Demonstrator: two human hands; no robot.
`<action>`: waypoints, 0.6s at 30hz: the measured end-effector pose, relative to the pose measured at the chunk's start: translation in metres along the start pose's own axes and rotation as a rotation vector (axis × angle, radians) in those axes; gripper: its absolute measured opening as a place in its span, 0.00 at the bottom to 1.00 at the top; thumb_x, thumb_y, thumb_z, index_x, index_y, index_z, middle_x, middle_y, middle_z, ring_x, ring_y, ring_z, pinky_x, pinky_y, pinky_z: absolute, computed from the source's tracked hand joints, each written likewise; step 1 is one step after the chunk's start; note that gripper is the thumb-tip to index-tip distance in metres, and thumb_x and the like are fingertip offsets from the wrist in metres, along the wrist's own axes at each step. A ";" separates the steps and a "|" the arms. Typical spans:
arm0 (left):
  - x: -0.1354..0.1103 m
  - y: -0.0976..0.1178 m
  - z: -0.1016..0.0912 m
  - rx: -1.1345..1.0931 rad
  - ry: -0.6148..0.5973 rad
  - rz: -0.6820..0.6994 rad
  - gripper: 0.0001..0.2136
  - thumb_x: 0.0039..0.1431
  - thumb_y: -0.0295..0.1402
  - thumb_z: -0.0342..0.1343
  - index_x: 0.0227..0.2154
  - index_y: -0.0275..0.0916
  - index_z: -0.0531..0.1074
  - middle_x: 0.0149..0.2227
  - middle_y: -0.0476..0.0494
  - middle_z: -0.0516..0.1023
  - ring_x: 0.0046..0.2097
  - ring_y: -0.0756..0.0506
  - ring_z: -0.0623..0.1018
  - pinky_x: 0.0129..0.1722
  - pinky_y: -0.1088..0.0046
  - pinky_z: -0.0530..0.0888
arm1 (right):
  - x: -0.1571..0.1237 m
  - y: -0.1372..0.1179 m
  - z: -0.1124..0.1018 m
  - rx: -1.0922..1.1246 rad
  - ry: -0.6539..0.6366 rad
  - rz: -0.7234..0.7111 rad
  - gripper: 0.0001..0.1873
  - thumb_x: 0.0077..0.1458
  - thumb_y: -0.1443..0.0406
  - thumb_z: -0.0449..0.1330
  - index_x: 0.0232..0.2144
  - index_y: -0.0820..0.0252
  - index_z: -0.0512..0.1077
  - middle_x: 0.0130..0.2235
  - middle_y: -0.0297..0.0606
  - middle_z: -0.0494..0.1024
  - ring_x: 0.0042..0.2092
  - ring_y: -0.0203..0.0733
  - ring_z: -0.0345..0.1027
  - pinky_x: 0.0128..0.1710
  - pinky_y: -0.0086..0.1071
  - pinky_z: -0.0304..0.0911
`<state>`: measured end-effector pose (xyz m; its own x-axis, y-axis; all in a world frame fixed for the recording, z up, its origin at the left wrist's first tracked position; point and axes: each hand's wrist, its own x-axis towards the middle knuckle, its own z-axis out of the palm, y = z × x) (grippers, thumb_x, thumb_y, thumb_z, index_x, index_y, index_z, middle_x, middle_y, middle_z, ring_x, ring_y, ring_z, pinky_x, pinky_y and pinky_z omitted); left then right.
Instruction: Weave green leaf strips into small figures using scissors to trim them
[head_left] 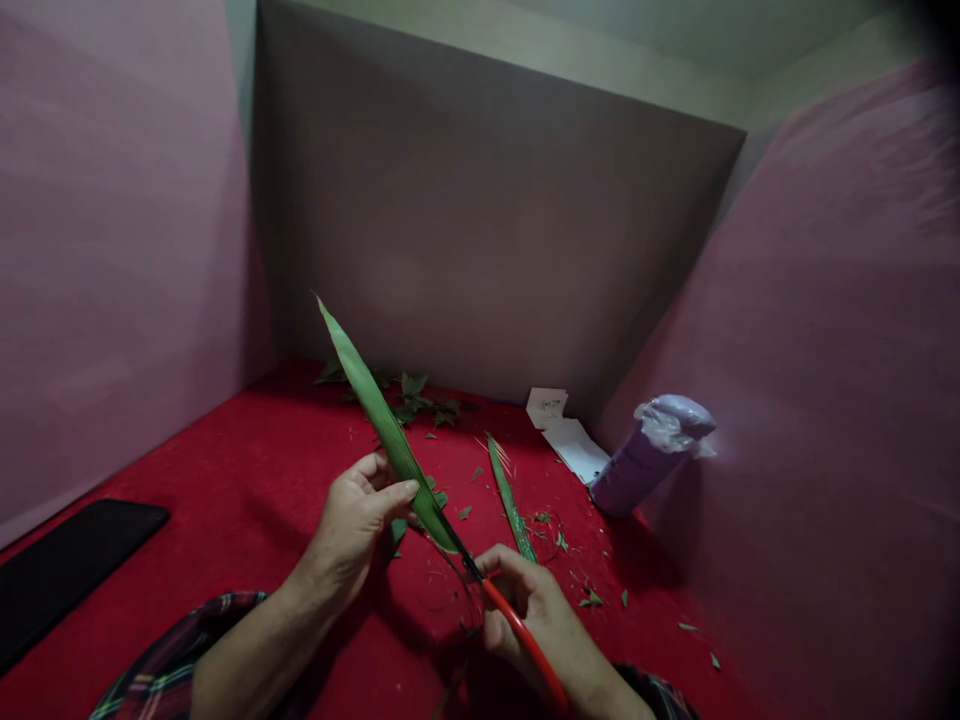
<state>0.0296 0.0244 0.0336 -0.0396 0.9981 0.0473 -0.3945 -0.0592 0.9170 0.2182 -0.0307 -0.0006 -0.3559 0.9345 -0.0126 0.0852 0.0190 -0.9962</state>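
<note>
Leaf (386,425) is up off the red cloth (247,450), in the left hand (349,525). Left is clamped on it, thumb on the near face, fingers behind. Right hand (536,610) is closed around the orange handles of the scissors (517,625).

Handling, my read: leaf is very light, thin, springy lengthwise, floppy across. Face looks smooth, maybe slightly slick. Will probably split along the veins if bent or twisted. Best hold: flat pinch across the lower part near the midline, as now. Avoid the tip, looks too thin to steer by.

Position: leaf slants through the left thumb pinch. Most of its length runs up and away past the hand, tip farthest. The short lower end sticks out toward the right hand, blades at its right edge. Can't tell if they're biting.

Rest, relative to leaf: second leaf (506,490) to its right on the cloth, sprigs (412,390) behind it, purple roll (637,470) well right.
</note>
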 end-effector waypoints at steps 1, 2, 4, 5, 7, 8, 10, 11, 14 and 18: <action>0.000 0.000 0.000 0.000 -0.003 0.000 0.09 0.42 0.25 0.61 0.29 0.34 0.70 0.26 0.48 0.76 0.26 0.50 0.75 0.24 0.76 0.72 | 0.000 -0.001 0.000 -0.013 0.002 -0.001 0.33 0.34 0.41 0.61 0.32 0.62 0.65 0.18 0.22 0.54 0.22 0.28 0.40 0.19 0.25 0.39; -0.001 -0.001 0.001 -0.002 -0.003 0.001 0.09 0.41 0.25 0.61 0.29 0.34 0.70 0.26 0.48 0.76 0.26 0.50 0.75 0.23 0.76 0.72 | 0.000 -0.001 0.000 -0.021 0.004 -0.003 0.33 0.34 0.41 0.61 0.32 0.62 0.65 0.18 0.22 0.54 0.22 0.28 0.40 0.19 0.25 0.39; -0.001 -0.001 0.001 -0.006 -0.006 -0.001 0.09 0.41 0.26 0.61 0.29 0.34 0.70 0.26 0.48 0.76 0.25 0.50 0.75 0.23 0.76 0.72 | 0.000 -0.003 0.000 -0.026 0.009 -0.004 0.33 0.34 0.41 0.61 0.31 0.62 0.65 0.18 0.22 0.54 0.21 0.28 0.40 0.19 0.24 0.38; -0.001 0.000 0.001 -0.007 -0.008 -0.002 0.09 0.41 0.26 0.62 0.29 0.34 0.70 0.26 0.48 0.76 0.25 0.49 0.75 0.23 0.76 0.72 | 0.001 -0.004 0.000 -0.019 0.013 -0.003 0.33 0.34 0.41 0.62 0.31 0.62 0.64 0.18 0.22 0.54 0.21 0.28 0.40 0.19 0.24 0.38; -0.002 0.000 0.002 -0.010 -0.002 -0.006 0.09 0.40 0.26 0.62 0.28 0.34 0.70 0.25 0.48 0.76 0.25 0.49 0.75 0.24 0.75 0.72 | 0.001 -0.003 0.001 0.023 0.004 0.005 0.32 0.34 0.43 0.63 0.31 0.62 0.64 0.17 0.22 0.57 0.20 0.27 0.41 0.18 0.23 0.39; -0.002 0.001 0.002 -0.014 0.003 -0.011 0.10 0.40 0.26 0.62 0.28 0.34 0.70 0.25 0.47 0.76 0.25 0.49 0.75 0.23 0.75 0.72 | 0.002 -0.002 0.001 0.066 -0.003 0.021 0.31 0.34 0.44 0.64 0.31 0.62 0.63 0.16 0.22 0.58 0.19 0.26 0.43 0.18 0.23 0.39; -0.002 0.001 0.003 -0.021 0.012 -0.022 0.10 0.39 0.26 0.62 0.28 0.34 0.70 0.25 0.47 0.76 0.25 0.49 0.75 0.23 0.76 0.72 | 0.003 0.003 0.002 0.170 -0.015 0.065 0.31 0.32 0.45 0.65 0.31 0.60 0.62 0.15 0.22 0.62 0.16 0.25 0.44 0.16 0.22 0.40; -0.002 0.002 0.003 -0.022 0.016 -0.027 0.10 0.39 0.26 0.62 0.28 0.34 0.70 0.24 0.48 0.76 0.25 0.49 0.75 0.23 0.76 0.71 | 0.004 0.006 0.002 0.217 -0.016 0.082 0.32 0.31 0.45 0.66 0.31 0.60 0.61 0.15 0.23 0.64 0.15 0.24 0.45 0.15 0.21 0.40; -0.002 0.002 0.004 -0.016 0.019 -0.034 0.09 0.39 0.26 0.62 0.27 0.34 0.69 0.24 0.48 0.76 0.25 0.50 0.74 0.23 0.77 0.71 | 0.006 0.013 0.004 0.279 0.013 0.091 0.32 0.29 0.46 0.67 0.31 0.60 0.61 0.15 0.24 0.67 0.13 0.23 0.47 0.13 0.20 0.43; -0.001 0.001 0.004 -0.016 0.013 -0.038 0.10 0.39 0.26 0.62 0.27 0.34 0.69 0.25 0.48 0.76 0.25 0.50 0.74 0.23 0.77 0.71 | 0.005 0.014 0.006 0.253 0.044 0.081 0.30 0.32 0.47 0.67 0.30 0.60 0.62 0.15 0.24 0.67 0.14 0.23 0.46 0.14 0.20 0.43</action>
<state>0.0325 0.0233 0.0360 -0.0363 0.9993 0.0072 -0.4106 -0.0215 0.9115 0.2123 -0.0276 -0.0151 -0.3164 0.9438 -0.0952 -0.1252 -0.1411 -0.9821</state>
